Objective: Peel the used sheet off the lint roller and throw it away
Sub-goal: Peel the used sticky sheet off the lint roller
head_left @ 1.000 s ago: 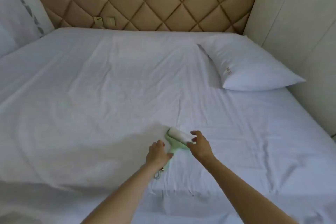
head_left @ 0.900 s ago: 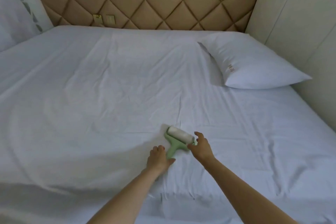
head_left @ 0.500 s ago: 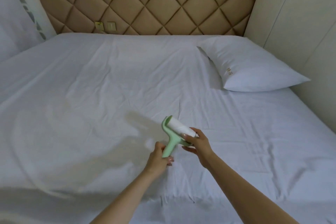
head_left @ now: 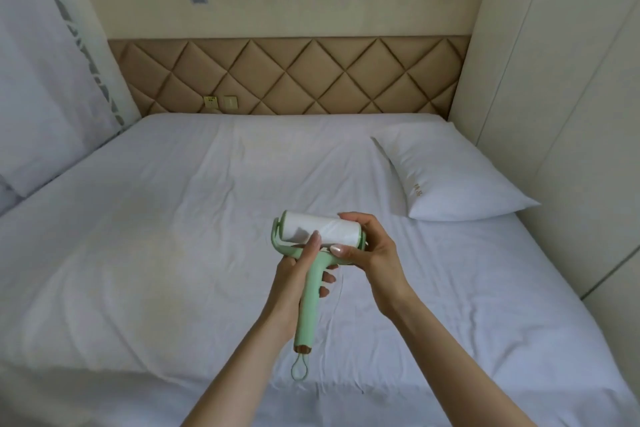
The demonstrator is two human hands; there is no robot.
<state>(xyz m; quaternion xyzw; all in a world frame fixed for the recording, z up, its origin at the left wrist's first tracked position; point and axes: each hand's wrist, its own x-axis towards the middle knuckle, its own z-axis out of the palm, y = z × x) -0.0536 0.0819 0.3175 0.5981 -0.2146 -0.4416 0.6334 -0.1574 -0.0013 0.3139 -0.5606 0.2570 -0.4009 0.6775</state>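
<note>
A mint-green lint roller (head_left: 309, 302) with a white sticky sheet roll (head_left: 322, 228) is held up in the air over the bed. My left hand (head_left: 294, 274) is wrapped around its handle, with the forefinger lying on the lower edge of the roll. My right hand (head_left: 370, 246) cups the roll's right end, thumb at the lower edge and fingers over the top. The sheet still lies wound on the roll. A loop hangs from the handle's lower end.
The bed (head_left: 173, 253) with a wrinkled white sheet fills the view. A white pillow (head_left: 446, 173) lies at the right by the wall. A padded tan headboard (head_left: 291, 76) is at the back, a curtain (head_left: 41, 80) at the left.
The roller was lying on the bed; both hands have picked it up and brought it closer. The view has tilted up and now shows more wall.
</note>
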